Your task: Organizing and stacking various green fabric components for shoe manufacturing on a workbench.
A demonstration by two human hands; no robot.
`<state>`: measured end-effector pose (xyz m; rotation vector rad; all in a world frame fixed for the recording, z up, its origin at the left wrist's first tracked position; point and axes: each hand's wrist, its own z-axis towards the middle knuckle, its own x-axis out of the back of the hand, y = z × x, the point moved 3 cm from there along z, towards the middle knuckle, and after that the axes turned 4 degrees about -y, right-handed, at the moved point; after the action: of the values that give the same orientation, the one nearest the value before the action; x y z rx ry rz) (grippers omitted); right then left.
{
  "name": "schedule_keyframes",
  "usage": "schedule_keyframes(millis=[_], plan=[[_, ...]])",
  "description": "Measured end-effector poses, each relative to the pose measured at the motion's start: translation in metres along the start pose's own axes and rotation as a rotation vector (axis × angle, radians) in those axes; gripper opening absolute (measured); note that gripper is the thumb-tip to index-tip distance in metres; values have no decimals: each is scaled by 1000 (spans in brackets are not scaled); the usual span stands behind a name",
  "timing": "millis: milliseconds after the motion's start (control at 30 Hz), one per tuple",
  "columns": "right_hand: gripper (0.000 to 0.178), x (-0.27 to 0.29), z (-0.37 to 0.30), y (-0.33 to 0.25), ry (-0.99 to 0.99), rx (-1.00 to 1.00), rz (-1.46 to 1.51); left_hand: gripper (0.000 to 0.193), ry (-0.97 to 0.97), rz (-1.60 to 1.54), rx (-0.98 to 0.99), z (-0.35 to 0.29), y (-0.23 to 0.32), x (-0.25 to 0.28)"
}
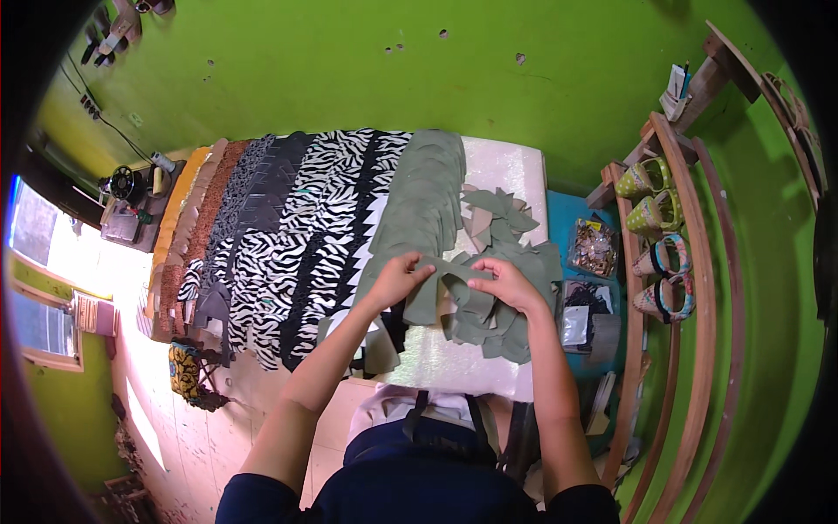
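Observation:
My left hand [400, 280] pinches the upper edge of a grey-green cut piece of sheet material [422, 301] over the table's front half. To its right my right hand [509, 286] has thumb and fingers closed on a grey-green piece [468, 295] with a curved edge. Whether both hands grip one single piece, I cannot tell. Just beyond my left hand runs a long overlapping row of matching green pieces [419, 205]. Beneath and beside my right hand lies a loose heap of green pieces [504, 334], some showing beige backs.
Overlapping rows of zebra-print pieces [297, 231], grey, brown and orange pieces cover the table's left side. A sewing machine [127, 188] stands far left. On the right are a box of small metal parts [594, 246] and a wooden rack [685, 349] holding sandals [650, 214].

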<state>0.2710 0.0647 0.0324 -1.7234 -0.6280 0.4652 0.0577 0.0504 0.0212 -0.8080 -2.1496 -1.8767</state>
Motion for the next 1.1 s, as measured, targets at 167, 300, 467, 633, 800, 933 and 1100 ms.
schedule_keyframes(millis=[167,300,467,633,800,933,1100], plan=[[22,-56,24,12,93,12,152,21,34,-236,24,-34,-33,42],[22,-94,38,43,254,17,56,20,35,-139,72,-57,-69,56],[24,-125,46,54,527,28,-343,21,35,-18,100,-65,-90,59],[22,-134,42,61,696,90,-508,22,42,7,44,-62,-97,49],[21,-142,29,69,712,65,-453,22,1,-27,101,-72,-102,42],[21,-143,33,71,711,44,-507,24,56,41,45,-71,-109,42],[21,-141,40,67,717,112,-626,24,101,71,7,-64,-107,43]])
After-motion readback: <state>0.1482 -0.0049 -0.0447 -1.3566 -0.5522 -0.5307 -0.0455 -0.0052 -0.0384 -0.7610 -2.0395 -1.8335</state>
